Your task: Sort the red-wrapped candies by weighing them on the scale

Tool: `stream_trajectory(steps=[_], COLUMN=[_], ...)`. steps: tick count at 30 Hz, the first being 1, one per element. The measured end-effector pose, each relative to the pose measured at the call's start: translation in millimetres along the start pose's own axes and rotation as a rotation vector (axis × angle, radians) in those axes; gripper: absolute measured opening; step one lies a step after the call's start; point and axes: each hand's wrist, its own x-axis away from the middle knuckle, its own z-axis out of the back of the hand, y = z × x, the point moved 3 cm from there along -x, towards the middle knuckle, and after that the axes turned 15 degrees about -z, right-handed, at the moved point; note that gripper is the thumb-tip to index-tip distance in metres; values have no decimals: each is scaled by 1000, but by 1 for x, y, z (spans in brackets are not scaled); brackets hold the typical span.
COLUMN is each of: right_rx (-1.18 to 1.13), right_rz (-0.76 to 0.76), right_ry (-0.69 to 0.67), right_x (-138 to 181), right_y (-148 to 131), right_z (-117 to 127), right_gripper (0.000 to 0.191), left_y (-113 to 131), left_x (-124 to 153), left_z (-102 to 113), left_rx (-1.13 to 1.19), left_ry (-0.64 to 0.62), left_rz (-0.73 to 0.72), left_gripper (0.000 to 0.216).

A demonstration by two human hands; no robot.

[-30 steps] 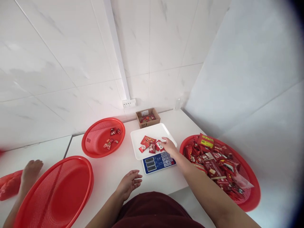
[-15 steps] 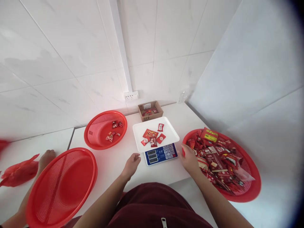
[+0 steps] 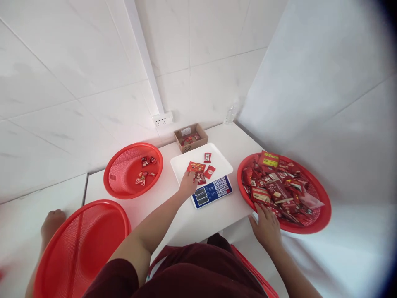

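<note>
My left hand (image 3: 188, 185) is over the white weighing tray (image 3: 221, 154), fingers bent down and close together at the left of the small red snack packets (image 3: 200, 178). Whatever lies under those fingers is hidden. A flat red-orange packet (image 3: 196, 166) touches my fingertips, and two more small packets lie to the right. The tray sits on a scale with a blue keypad (image 3: 214, 191). My right hand (image 3: 267, 227) is at the near rim of the red basket (image 3: 324, 215) heaped with red snack packets, its fingers spread and holding nothing visible.
A red basket (image 3: 107, 176) with a few packets stands back left. Another red basket (image 3: 122, 211) is nearer, with another person's hand (image 3: 53, 223) beyond it. A cardboard box (image 3: 190, 142) and a clear bottle (image 3: 230, 115) stand by the wall.
My left hand has moved forward and right onto the tray's packets. My right hand has shifted right to the full basket; the red piece it held no longer shows. The red bag has left view.
</note>
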Motion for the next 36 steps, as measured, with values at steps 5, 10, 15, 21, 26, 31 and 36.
stream_trajectory(steps=[5,10,15,21,26,31,36], right_rx=[29,21,29,-1,-30,-51,-61], right_rz=[-8,48,60,88,101,88,20], right_ry=[13,26,4,-5,-67,-198,-361], right_x=[4,6,2,0,-4,-20,-39], right_y=[1,4,9,9,11,16,15], right_z=[-1,2,0,4,9,10,14], right_gripper=[52,50,48,48,47,53,58], left_y=[8,30,35,37,48,42,16], left_x=[-13,-32,-66,-82,-74,-31,49], left_z=[-5,-14,-33,-39,-14,16,14], left_rx=[-27,-253,-402,-441,-204,-46,143], left_ry=[56,34,-154,-182,67,270,384], left_rz=[-71,-295,-345,-327,-175,-3,133], left_gripper=[37,62,76,67,50,43,37])
